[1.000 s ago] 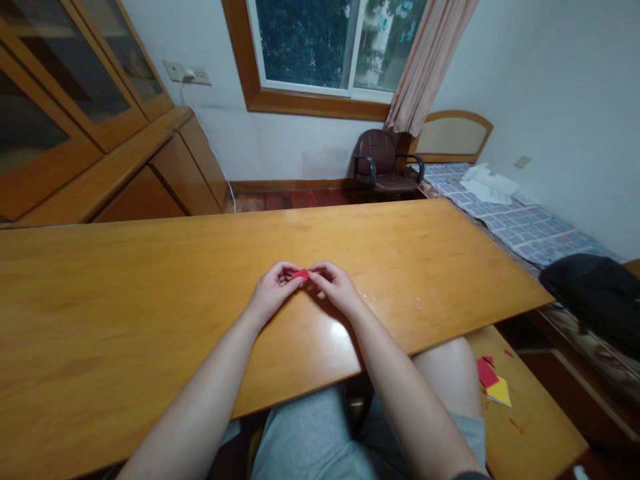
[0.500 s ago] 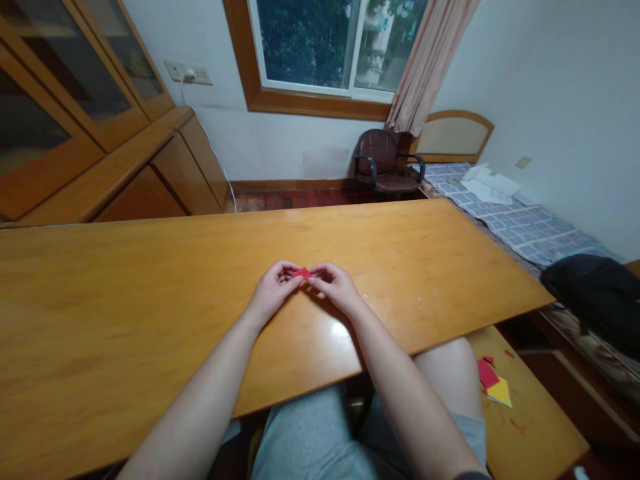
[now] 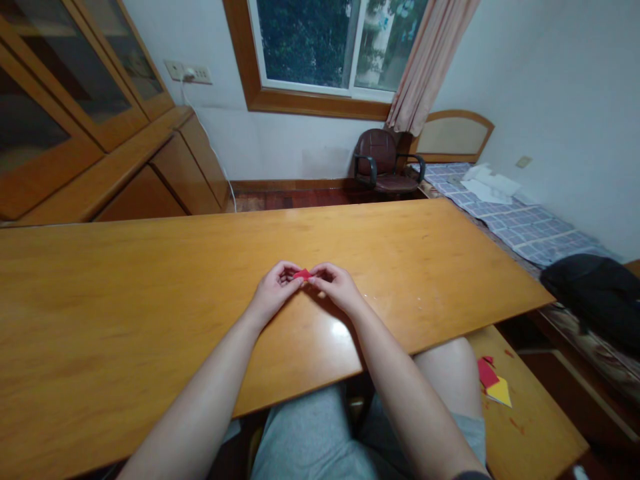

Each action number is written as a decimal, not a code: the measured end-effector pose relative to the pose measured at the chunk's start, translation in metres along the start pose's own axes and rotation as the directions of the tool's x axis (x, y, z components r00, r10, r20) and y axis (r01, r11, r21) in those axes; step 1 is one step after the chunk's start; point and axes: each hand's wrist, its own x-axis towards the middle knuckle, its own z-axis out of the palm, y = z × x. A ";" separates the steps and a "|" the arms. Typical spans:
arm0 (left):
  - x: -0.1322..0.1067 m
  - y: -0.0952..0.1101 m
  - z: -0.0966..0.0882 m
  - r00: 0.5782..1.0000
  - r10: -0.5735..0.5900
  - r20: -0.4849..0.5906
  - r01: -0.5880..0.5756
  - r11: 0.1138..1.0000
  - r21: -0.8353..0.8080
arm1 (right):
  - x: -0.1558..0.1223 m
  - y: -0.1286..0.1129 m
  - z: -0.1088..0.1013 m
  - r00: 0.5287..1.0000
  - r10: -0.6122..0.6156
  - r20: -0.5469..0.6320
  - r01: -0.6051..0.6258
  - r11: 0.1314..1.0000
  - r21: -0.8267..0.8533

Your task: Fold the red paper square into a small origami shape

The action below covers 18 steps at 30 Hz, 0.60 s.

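A small piece of folded red paper (image 3: pixel 303 274) is pinched between my two hands, a little above the wooden table (image 3: pixel 150 287). My left hand (image 3: pixel 278 285) grips its left side with thumb and fingertips. On the opposite side, my right hand (image 3: pixel 334 283) holds it the same way, thumb toward me. The paper's upper edge comes to a low point; its lower part is partly covered by my thumbs.
Red paper (image 3: pixel 487 373) and yellow paper (image 3: pixel 500 392) lie on a wooden bench (image 3: pixel 540 427) at my right. Tiny clear bits dot the table right of my hands. Beyond stand an armchair (image 3: pixel 379 157), a bed (image 3: pixel 525 227) with a black bag (image 3: pixel 595 300), and a cabinet (image 3: pixel 165 167).
Almost nothing differs. The red paper has tilted slightly between my fingertips, and its visible shape is a little flatter at the bottom.
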 end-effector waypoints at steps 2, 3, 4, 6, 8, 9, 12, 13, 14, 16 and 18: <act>0.000 -0.003 0.000 1.000 0.008 -0.006 -0.008 1.000 0.014 | -0.001 -0.002 0.001 1.000 0.011 0.003 -0.011 1.000 -0.001; 0.000 -0.003 0.000 1.000 0.007 -0.008 -0.006 1.000 0.021 | -0.001 -0.003 0.001 1.000 0.016 0.006 -0.016 1.000 -0.001; 0.001 -0.003 0.000 1.000 0.004 -0.010 -0.003 1.000 0.025 | -0.001 -0.004 0.001 1.000 0.021 0.009 -0.021 1.000 -0.003; 0.001 -0.001 0.001 1.000 -0.005 -0.011 0.005 1.000 0.021 | -0.001 -0.004 0.002 1.000 0.017 0.015 -0.017 1.000 -0.005; 0.001 0.002 0.001 1.000 -0.014 -0.013 0.014 1.000 0.008 | -0.001 -0.003 0.001 1.000 -0.003 0.017 0.003 1.000 -0.008; 0.001 0.002 0.002 1.000 -0.018 -0.012 0.018 1.000 0.001 | -0.001 -0.002 0.001 1.000 -0.014 0.017 0.014 1.000 -0.011; 0.001 0.004 0.002 0.999 -0.032 -0.026 0.032 0.999 -0.012 | 0.000 0.000 0.000 0.999 -0.043 0.019 0.044 0.999 -0.021; 0.001 0.004 0.002 0.999 -0.034 -0.033 0.033 0.999 -0.013 | 0.001 0.001 -0.001 0.999 -0.051 0.017 0.051 0.998 -0.024; 0.002 0.004 0.002 0.999 -0.036 -0.040 0.035 0.999 -0.013 | 0.001 0.002 -0.001 0.998 -0.056 0.011 0.057 0.998 -0.026; 0.001 0.004 0.002 0.998 -0.039 -0.049 0.039 0.999 -0.011 | 0.002 0.004 -0.002 0.998 -0.061 -0.007 0.061 0.998 -0.029; 0.001 0.005 0.001 0.998 -0.042 -0.049 0.042 0.999 -0.008 | 0.003 0.006 -0.002 0.998 -0.060 -0.025 0.059 0.998 -0.030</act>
